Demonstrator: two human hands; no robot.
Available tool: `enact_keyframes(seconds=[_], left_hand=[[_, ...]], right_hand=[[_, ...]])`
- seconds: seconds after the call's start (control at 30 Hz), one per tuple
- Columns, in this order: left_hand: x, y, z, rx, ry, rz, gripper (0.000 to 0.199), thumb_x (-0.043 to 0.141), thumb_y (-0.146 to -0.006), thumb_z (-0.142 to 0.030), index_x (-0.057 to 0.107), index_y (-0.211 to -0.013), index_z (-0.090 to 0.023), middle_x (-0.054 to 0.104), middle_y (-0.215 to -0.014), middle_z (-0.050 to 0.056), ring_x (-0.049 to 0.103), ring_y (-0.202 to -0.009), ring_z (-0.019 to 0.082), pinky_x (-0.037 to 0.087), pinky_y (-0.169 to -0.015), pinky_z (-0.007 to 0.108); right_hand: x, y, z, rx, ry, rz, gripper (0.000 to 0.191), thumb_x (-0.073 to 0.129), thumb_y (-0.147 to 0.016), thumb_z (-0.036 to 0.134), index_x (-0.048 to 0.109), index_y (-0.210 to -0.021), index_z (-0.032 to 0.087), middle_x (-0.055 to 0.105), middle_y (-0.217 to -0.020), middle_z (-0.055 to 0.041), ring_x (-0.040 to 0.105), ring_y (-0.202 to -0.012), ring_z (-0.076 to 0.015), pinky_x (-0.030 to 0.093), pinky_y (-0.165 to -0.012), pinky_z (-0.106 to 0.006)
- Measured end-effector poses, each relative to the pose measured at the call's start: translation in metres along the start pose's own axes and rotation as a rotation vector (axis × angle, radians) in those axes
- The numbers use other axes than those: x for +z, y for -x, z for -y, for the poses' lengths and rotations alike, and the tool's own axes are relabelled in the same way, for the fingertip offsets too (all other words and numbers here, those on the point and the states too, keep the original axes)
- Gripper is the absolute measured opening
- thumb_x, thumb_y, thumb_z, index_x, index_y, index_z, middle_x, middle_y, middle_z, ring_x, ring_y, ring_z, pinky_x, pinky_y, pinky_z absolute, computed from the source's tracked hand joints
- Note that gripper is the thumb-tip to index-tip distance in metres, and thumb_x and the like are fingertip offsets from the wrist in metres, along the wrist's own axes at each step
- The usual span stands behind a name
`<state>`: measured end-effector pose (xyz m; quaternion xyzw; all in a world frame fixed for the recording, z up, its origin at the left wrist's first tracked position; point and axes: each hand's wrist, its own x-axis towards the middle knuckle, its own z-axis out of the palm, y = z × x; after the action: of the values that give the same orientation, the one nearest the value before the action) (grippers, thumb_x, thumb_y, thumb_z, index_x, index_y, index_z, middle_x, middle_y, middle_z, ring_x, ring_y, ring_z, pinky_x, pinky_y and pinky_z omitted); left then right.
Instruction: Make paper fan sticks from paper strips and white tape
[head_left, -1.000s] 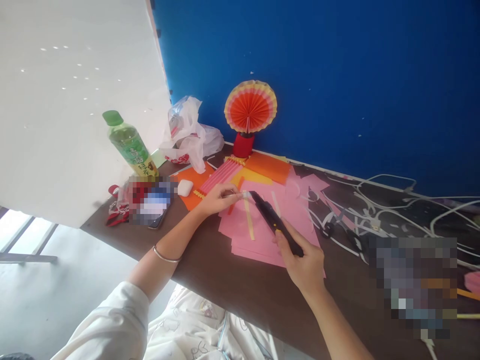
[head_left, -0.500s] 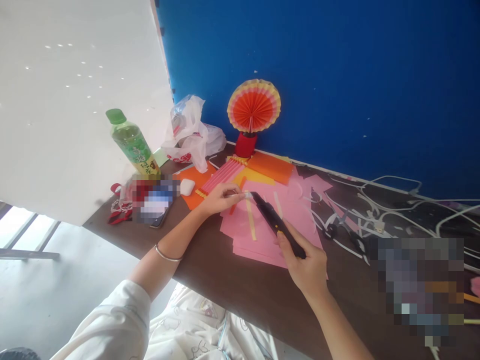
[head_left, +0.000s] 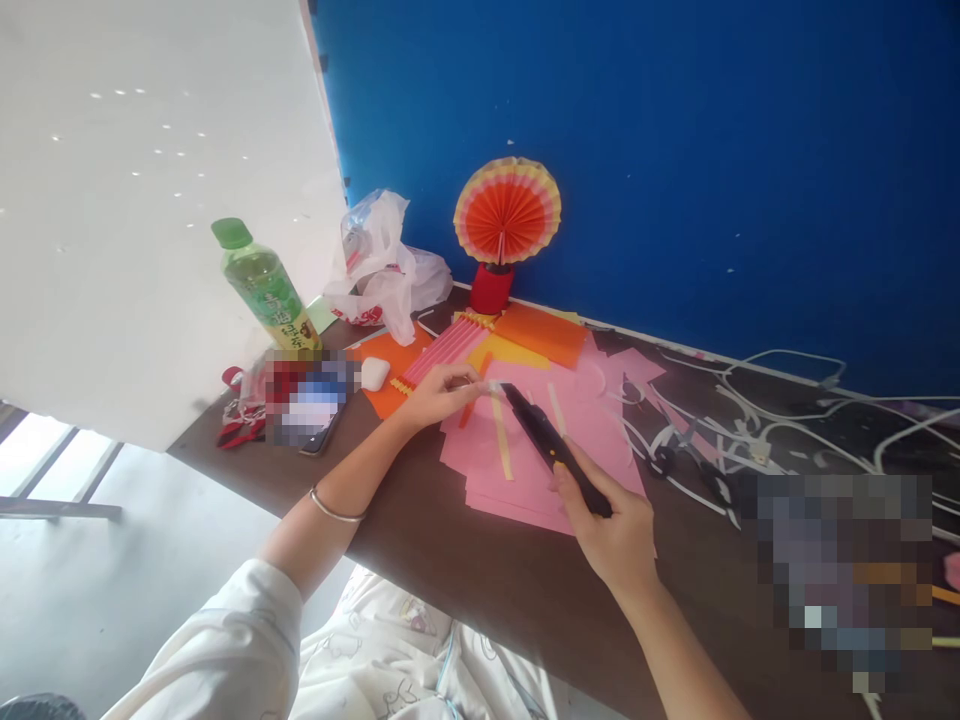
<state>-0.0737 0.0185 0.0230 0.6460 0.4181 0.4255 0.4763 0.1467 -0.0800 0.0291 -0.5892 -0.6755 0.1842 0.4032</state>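
My right hand [head_left: 611, 520] is wrapped round a long black tool [head_left: 549, 435] with a small orange spot on its body. Its narrow end points up and left; what kind of tool it is I cannot tell. My left hand [head_left: 442, 393] has thumb and forefinger pinched at a small whitish, clear piece [head_left: 492, 387] by that end. Whether the piece touches the tool is too small to see. Below both hands lie pink paper sheets [head_left: 525, 500], with a pale yellow paper strip [head_left: 502, 440] on top.
A pleated round paper fan [head_left: 508, 212] stands in a red holder [head_left: 491, 290] by the blue wall. Folded pink paper [head_left: 442, 350], orange paper [head_left: 540, 333], a white case [head_left: 374, 374], a green-capped bottle [head_left: 266, 290], a phone [head_left: 319, 430], plastic bags [head_left: 382, 260] and tangled white cables [head_left: 757, 440] surround it.
Almost nothing differs. My left fingertips have shifted very slightly, and the black tool stays in my right hand at the same slant.
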Motion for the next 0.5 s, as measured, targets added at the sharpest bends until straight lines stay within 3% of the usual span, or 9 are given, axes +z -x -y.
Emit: enact_keyframes(seconds=[0.13, 0.23, 0.33, 0.4, 0.5], left_hand=[[-0.002, -0.004, 0.004, -0.021, 0.171, -0.15, 0.036, 0.056, -0.075, -0.049, 0.053, -0.067, -0.015, 0.043, -0.054, -0.005, 0.037, -0.048, 0.005, 0.029, -0.048, 0.019], [-0.004, -0.006, 0.002, -0.052, 0.341, -0.206, 0.034, 0.052, -0.079, -0.048, 0.049, -0.066, -0.017, 0.032, -0.049, -0.007, 0.031, -0.044, 0.005, 0.03, -0.047, 0.019], [-0.002, -0.007, -0.002, -0.074, 0.561, -0.172, 0.025, 0.052, -0.08, -0.039, 0.05, -0.07, -0.016, 0.041, -0.055, -0.005, 0.04, -0.049, 0.006, 0.04, -0.054, 0.021], [0.0, -0.006, -0.005, -0.082, 0.692, -0.141, 0.016, 0.058, -0.076, -0.029, 0.053, -0.079, -0.015, 0.051, -0.065, -0.002, 0.048, -0.056, 0.007, 0.044, -0.06, 0.022], [0.003, -0.004, -0.008, -0.076, 0.823, -0.101, 0.017, 0.063, -0.072, -0.02, 0.057, -0.087, -0.013, 0.059, -0.078, 0.003, 0.057, -0.068, 0.011, 0.048, -0.067, 0.024]], right_hand=[[0.001, 0.001, -0.005, -0.032, 0.052, 0.039, 0.04, 0.054, -0.08, 0.039, 0.063, -0.11, 0.014, 0.072, -0.073, -0.0053, 0.065, -0.057, -0.0167, 0.053, -0.059, -0.024], [0.0, -0.004, -0.016, -0.01, 0.123, -0.096, 0.044, 0.051, -0.081, 0.041, 0.06, -0.115, 0.014, 0.072, -0.085, -0.0086, 0.067, -0.067, -0.0192, 0.053, -0.067, -0.026], [-0.006, -0.017, -0.035, 0.059, 0.273, -0.202, 0.052, 0.042, -0.084, 0.041, 0.048, -0.126, 0.01, 0.068, -0.099, -0.0156, 0.066, -0.084, -0.0268, 0.051, -0.076, -0.036], [-0.012, -0.026, -0.049, 0.122, 0.381, -0.167, 0.058, 0.035, -0.086, 0.035, 0.034, -0.135, 0.003, 0.06, -0.111, -0.0229, 0.06, -0.098, -0.0332, 0.048, -0.081, -0.045], [-0.023, -0.036, -0.068, 0.23, 0.494, -0.14, 0.066, 0.032, -0.084, 0.027, 0.016, -0.137, -0.009, 0.044, -0.123, -0.0347, 0.045, -0.115, -0.0409, 0.04, -0.086, -0.054]])
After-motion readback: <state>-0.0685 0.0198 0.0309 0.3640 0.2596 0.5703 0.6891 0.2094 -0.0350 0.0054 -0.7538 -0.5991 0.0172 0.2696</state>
